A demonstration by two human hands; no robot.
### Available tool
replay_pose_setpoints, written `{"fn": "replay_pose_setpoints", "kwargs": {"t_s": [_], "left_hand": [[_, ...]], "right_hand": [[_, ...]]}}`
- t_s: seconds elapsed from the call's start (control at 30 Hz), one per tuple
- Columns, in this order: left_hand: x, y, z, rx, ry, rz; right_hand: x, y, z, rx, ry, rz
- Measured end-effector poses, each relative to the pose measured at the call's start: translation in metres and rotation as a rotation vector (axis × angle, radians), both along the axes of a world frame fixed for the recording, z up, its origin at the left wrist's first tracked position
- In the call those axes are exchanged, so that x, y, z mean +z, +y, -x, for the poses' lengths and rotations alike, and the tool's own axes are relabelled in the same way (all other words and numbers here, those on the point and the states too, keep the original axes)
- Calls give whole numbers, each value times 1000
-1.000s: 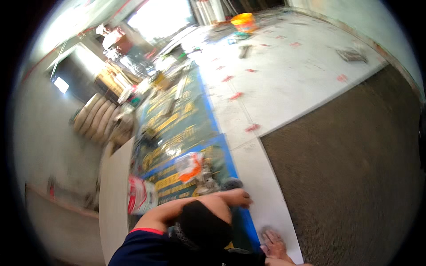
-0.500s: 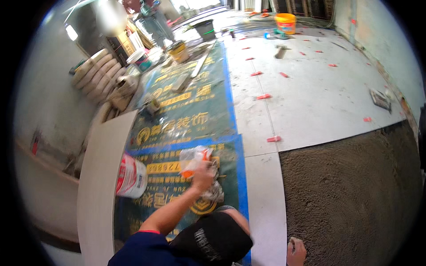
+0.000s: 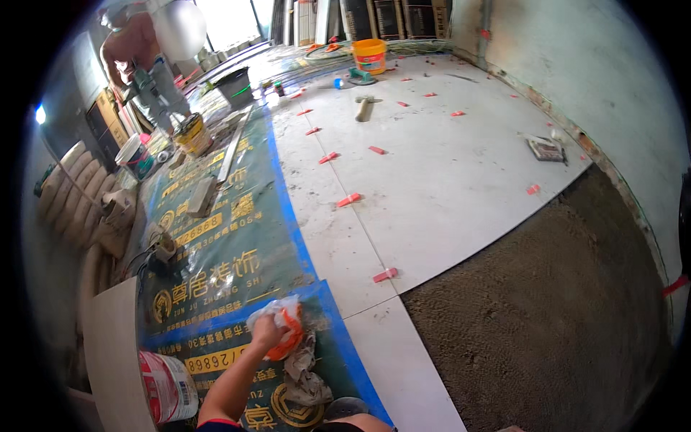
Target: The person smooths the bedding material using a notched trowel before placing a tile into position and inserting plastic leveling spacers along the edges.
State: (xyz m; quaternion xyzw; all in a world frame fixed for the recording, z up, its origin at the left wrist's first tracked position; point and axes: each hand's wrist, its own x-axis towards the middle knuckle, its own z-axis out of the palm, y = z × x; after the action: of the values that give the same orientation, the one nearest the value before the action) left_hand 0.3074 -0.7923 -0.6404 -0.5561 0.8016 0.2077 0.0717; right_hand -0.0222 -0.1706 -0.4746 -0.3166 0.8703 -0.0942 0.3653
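My left hand (image 3: pixel 267 333) is closed on a clear and orange plastic bag (image 3: pixel 286 337), low over the green printed floor sheet (image 3: pixel 205 252). The fingertips are partly hidden against the bag. Right beside the bag lies a crumpled grey cloth or rag (image 3: pixel 306 378), smeared with dirt. Of my right hand (image 3: pixel 512 429) only a sliver shows at the lower edge, by the bed of dark mortar (image 3: pixel 533 324); its fingers are out of sight.
White floor tiles (image 3: pixel 432 187) carry red wedges (image 3: pixel 386 275) along a joint, and a mallet (image 3: pixel 362 109). A red-and-white bucket (image 3: pixel 167 385) stands near a leaning board (image 3: pixel 111 345). Farther off are a yellow bucket (image 3: pixel 369 56), a black bucket (image 3: pixel 235 88) and another person (image 3: pixel 140 57).
The view has swung, shifting the scene leftward and downward. My left hand remains at the plastic bag. My right hand, plainly seen before, has almost left the picture at the lower edge.
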Motion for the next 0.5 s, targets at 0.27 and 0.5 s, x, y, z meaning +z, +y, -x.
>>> {"fn": "replay_pose_setpoints", "kwargs": {"t_s": [0.27, 0.5], "left_hand": [[16, 24, 24, 32, 245, 94], [33, 50, 52, -138, 345, 99]], "right_hand": [[-20, -60, 7, 161, 4, 100], [-34, -77, 2, 249, 7, 106]]}}
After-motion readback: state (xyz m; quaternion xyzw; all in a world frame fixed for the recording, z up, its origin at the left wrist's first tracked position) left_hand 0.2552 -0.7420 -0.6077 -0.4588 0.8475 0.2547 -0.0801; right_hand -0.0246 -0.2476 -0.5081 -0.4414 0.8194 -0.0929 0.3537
